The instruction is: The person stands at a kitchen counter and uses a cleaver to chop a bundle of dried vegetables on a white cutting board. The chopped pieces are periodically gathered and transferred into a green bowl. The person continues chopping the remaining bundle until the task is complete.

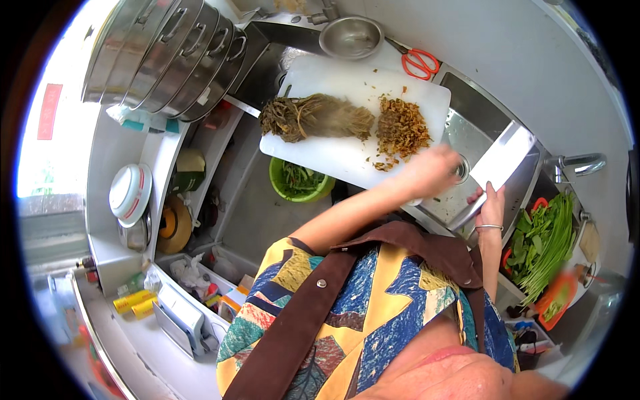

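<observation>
My right hand grips a cleaver where its handle meets the broad blade, which is held up over the right sink. Curled and slightly blurred, my left hand is over the board's right edge and the sink's near side; whatever its fingers hold, if anything, is hidden. The white cutting board lies across the sink area. On it is a bundle of brownish leafy preserved vegetable, uncut at the left. Beside that, to the right, sits a heap of chopped brown bits, with crumbs scattered around.
Behind the board are a metal bowl and red-handled scissors. A tap juts over the right sink. Green vegetables lie at the right. Stacked steamers stand at left; a green basin sits below the board.
</observation>
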Demonstrator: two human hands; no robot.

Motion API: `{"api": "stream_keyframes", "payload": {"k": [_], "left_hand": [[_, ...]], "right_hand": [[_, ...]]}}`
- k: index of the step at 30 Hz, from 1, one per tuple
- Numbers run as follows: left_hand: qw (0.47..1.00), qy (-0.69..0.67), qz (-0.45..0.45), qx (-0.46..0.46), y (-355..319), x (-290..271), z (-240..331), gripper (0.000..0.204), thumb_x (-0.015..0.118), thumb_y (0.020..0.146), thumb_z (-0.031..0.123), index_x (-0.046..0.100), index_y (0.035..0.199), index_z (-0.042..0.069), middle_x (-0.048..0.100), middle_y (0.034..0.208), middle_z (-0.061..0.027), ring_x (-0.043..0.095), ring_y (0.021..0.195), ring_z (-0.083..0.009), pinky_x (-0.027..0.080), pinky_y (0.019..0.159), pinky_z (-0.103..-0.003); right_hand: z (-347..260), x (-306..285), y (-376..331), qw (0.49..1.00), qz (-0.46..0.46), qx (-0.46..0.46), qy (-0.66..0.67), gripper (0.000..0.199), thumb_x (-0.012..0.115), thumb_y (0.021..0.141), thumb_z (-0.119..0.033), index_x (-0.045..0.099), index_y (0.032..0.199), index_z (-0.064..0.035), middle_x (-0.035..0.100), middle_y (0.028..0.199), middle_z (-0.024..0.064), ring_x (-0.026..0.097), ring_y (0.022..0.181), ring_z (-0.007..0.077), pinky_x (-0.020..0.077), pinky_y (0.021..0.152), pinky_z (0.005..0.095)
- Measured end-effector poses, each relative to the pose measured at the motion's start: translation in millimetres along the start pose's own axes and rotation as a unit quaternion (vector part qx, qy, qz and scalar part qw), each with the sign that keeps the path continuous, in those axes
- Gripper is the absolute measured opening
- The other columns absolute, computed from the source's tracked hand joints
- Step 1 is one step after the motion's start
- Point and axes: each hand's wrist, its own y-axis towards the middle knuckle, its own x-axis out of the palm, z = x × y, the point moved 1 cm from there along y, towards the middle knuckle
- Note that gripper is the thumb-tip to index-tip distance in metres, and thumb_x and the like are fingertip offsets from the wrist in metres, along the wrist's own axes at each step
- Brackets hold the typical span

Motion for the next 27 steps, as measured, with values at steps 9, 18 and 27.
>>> {"api": "stream_keyframes", "payload": {"k": [9, 18, 27], "left_hand": [[0.977, 0.104, 0.154, 0.105, -42, -112, -162, 0.026, 0.074, 0.066, 0.012, 0.062, 0.088, 0.011, 0.055, 0.094, -0.0048, 0.051, 0.089, -0.0261, 0.038, 0.078, -0.037], [0.983, 0.04, 0.077, 0.162, -36, -112, -207, 0.025, 0.075, 0.067, 0.016, 0.063, 0.089, 0.013, 0.055, 0.095, -0.0044, 0.051, 0.091, -0.0263, 0.038, 0.08, -0.04], [0.982, 0.055, 0.08, 0.165, -31, -98, -215, 0.025, 0.074, 0.067, 0.016, 0.062, 0.088, 0.012, 0.054, 0.094, -0.0063, 0.051, 0.09, -0.0279, 0.039, 0.077, -0.039]], "right_hand": [[24, 124, -56, 0.928, 0.029, -0.139, -0.346, 0.023, 0.048, 0.092, -0.013, 0.041, 0.112, -0.0037, 0.055, 0.067, 0.0073, 0.055, 0.052, 0.0178, 0.0448, 0.047, 0.0315], [55, 216, -100, 0.745, 0.081, -0.222, -0.623, 0.018, 0.046, 0.09, -0.013, 0.041, 0.106, -0.005, 0.059, 0.084, 0.0213, 0.058, 0.071, 0.0439, 0.0452, 0.062, 0.0517], [48, 229, -100, 0.678, 0.03, -0.211, -0.704, 0.016, 0.047, 0.083, -0.006, 0.042, 0.099, -0.0039, 0.057, 0.082, 0.0207, 0.061, 0.07, 0.0391, 0.0488, 0.06, 0.0464]]}}
